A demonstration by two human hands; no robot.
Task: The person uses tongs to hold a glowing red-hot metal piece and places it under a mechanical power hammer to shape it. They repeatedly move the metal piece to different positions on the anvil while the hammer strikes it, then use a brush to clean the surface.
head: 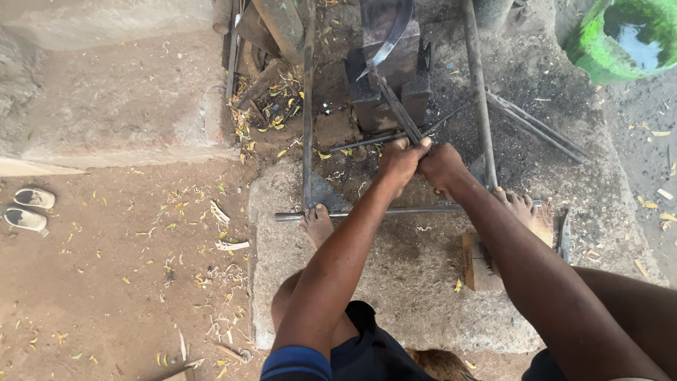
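The person sits on a rough stone slab (pixel 423 282), bare feet on it; the left foot (pixel 317 222) rests against a thin steel rod (pixel 367 211) lying across the slab, and the right foot (pixel 520 208) is by a wooden block (pixel 478 264). Both arms reach forward. The left hand (pixel 398 161) and right hand (pixel 441 167) meet, touching, fingers clamped together around the handles of long iron tongs (pixel 400 113). The handle ends disappear inside the closed fingers; the tongs run up and away from them to a curved metal blade (pixel 391 39), gripped at its lower tip and lying on top of a dark anvil block (pixel 391 85). More rods (pixel 536 127) lie in the black ash to the right. Far right stands a green tub (pixel 599 53) holding water (pixel 635 35). Far left, a pair of pale shoes (pixel 28 209) sits on the dirt floor (pixel 120 261).
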